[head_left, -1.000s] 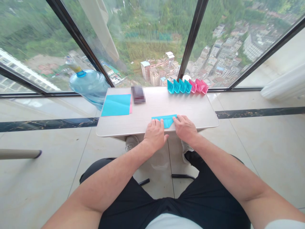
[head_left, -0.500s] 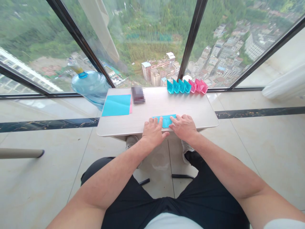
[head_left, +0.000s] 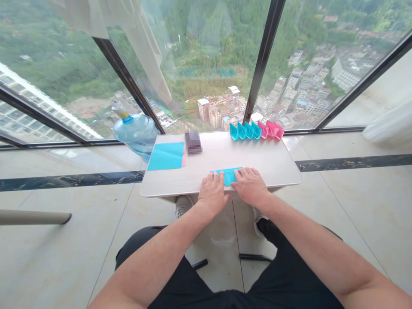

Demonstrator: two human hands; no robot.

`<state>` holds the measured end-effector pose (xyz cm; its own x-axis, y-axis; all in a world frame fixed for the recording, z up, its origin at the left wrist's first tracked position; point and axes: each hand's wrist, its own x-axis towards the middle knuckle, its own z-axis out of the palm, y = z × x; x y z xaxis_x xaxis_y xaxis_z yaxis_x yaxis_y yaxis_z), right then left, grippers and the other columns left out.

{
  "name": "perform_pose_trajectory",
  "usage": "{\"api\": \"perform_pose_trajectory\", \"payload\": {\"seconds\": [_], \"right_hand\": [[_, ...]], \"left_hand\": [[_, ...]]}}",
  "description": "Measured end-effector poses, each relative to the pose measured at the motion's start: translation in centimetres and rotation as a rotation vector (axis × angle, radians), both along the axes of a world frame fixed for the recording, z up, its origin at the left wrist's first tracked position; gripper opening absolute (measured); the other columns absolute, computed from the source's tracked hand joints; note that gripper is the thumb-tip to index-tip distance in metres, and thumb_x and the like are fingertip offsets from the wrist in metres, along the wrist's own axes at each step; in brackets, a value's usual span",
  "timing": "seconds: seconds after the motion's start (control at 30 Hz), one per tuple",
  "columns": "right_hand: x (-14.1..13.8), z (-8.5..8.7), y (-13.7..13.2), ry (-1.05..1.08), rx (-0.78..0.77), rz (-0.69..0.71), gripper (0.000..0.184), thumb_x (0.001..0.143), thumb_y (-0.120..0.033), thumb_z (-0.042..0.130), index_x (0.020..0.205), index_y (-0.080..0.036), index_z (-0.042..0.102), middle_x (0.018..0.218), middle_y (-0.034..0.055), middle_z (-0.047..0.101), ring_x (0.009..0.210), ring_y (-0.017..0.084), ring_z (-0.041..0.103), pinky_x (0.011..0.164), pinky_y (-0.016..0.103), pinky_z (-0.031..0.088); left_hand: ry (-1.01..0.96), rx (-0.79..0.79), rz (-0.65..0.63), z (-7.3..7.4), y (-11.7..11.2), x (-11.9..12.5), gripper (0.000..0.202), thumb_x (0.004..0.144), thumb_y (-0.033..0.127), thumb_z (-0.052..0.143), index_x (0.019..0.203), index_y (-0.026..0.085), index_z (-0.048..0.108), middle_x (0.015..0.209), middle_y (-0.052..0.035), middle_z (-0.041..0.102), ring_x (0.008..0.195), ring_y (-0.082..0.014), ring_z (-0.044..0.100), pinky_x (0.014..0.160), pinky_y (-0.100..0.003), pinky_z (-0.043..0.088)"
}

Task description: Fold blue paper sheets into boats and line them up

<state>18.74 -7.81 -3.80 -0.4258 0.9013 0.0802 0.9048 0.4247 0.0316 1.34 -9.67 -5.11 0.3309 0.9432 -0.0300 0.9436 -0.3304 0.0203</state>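
Observation:
A folded strip of blue paper [head_left: 229, 177] lies near the front edge of the small white table [head_left: 212, 150]. My left hand [head_left: 210, 193] rests on its left part, fingers laid flat and thumb out to the side. On the right end of the strip presses my right hand [head_left: 250, 185], its thumb and forefinger apart on the paper. Both hands are open, and their fingers cover the ends of the strip.
Blue paper sheets [head_left: 166, 156] lie at the table's left over a pink sheet [head_left: 184, 160]. Beside them is a blurred dark object [head_left: 193, 143]. Blue folded shapes [head_left: 245, 131] and pink ones [head_left: 271, 129] line the back right. A water jug [head_left: 137, 131] stands behind, near the window.
The head view has shifted, so the table and hands appear lower and slightly further right. Both hands stay on the folded blue paper, with little movement over it.

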Motion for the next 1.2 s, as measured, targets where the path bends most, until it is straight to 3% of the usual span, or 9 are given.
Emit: {"api": "perform_pose_trajectory", "payload": {"seconds": [0.23,0.43,0.5,0.6,0.7,0.83,1.0,1.1,1.2], "right_hand": [[-0.3,0.3,0.0,0.019,-0.046,-0.021,0.048,0.097,-0.043,0.054,0.135,-0.016,0.060,0.116,0.0189,0.067,0.112,0.032,0.055,0.102,0.043,0.031],[-1.0,-0.3,-0.7,0.059,0.020,-0.033,0.086,0.077,-0.078,0.061,0.135,-0.015,0.062,0.134,0.0251,0.058,0.127,0.041,0.045,0.109,0.052,0.027],[-1.3,-0.3,-0.6,0.057,0.025,0.019,0.082,0.076,-0.075,0.067,0.129,-0.012,0.064,0.137,0.0248,0.057,0.129,0.040,0.045,0.111,0.051,0.026],[-1.6,-0.1,-0.3,0.035,-0.020,0.100,0.055,0.082,-0.055,0.073,0.115,-0.011,0.067,0.117,0.0188,0.067,0.114,0.033,0.054,0.106,0.047,0.032],[-2.0,0.1,-0.2,0.042,-0.034,0.146,0.032,0.087,-0.039,0.069,0.105,-0.013,0.069,0.106,0.0150,0.069,0.104,0.030,0.057,0.096,0.043,0.038],[-2.3,0.2,-0.2,0.119,-0.013,0.170,0.020,0.095,-0.026,0.053,0.092,-0.017,0.071,0.102,0.0128,0.070,0.101,0.027,0.058,0.087,0.039,0.041],[-2.3,1.1,0.7,0.684,0.012,-0.132,0.028,0.097,-0.029,0.048,0.081,-0.020,0.069,0.085,0.0073,0.071,0.082,0.020,0.062,0.078,0.032,0.048],[-2.4,1.7,1.4,1.185,-0.185,-0.379,0.022,0.089,-0.039,0.058,0.077,-0.021,0.063,0.066,0.0014,0.067,0.061,0.017,0.062,0.063,0.030,0.051],[-2.6,1.9,1.7,1.563,-0.467,-0.472,0.023,0.077,-0.041,0.069,0.078,-0.021,0.059,0.063,0.0003,0.068,0.059,0.018,0.067,0.058,0.031,0.056]], "left_hand": [[-0.011,0.015,0.008,0.4,0.5,0.1,0.080,0.085,0.052,0.066,0.151,0.014,0.043,0.139,-0.0209,0.054,0.127,-0.0389,0.045,0.100,-0.050,0.039],[-0.075,-0.005,-0.018,1.0,0.7,-1.0,0.072,0.085,0.043,0.068,0.149,0.020,0.044,0.140,-0.0185,0.053,0.126,-0.0356,0.045,0.103,-0.050,0.038],[-0.134,-0.033,-0.018,1.4,0.8,-1.5,0.072,0.081,0.038,0.071,0.147,0.023,0.046,0.140,-0.0165,0.054,0.129,-0.0348,0.045,0.104,-0.050,0.037],[-0.346,-0.063,-0.014,2.1,1.8,-2.4,0.065,0.075,0.025,0.065,0.140,0.026,0.055,0.138,-0.0118,0.056,0.131,-0.0320,0.047,0.107,-0.049,0.038],[-0.763,-0.028,0.187,2.7,3.7,-3.5,0.048,0.074,0.021,0.054,0.122,0.021,0.065,0.129,-0.0100,0.063,0.123,-0.0261,0.055,0.107,-0.042,0.042],[-1.239,-0.006,0.628,3.2,6.0,-4.5,0.036,0.078,0.035,0.050,0.106,0.018,0.065,0.110,-0.0086,0.068,0.103,-0.0236,0.063,0.086,-0.037,0.052],[-1.516,-0.052,0.787,3.3,6.2,-4.0,0.039,0.079,0.043,0.049,0.106,0.018,0.060,0.111,-0.0089,0.066,0.105,-0.0211,0.065,0.075,-0.030,0.053],[-1.552,-0.184,0.666,3.4,5.9,-3.0,0.043,0.075,0.045,0.060,0.108,0.018,0.064,0.112,-0.0098,0.069,0.104,-0.0217,0.066,0.080,-0.032,0.053],[-1.524,-0.296,0.513,3.6,5.6,-2.2,0.044,0.068,0.046,0.073,0.099,0.016,0.070,0.096,-0.0082,0.074,0.090,-0.0207,0.067,0.078,-0.032,0.052]]}}
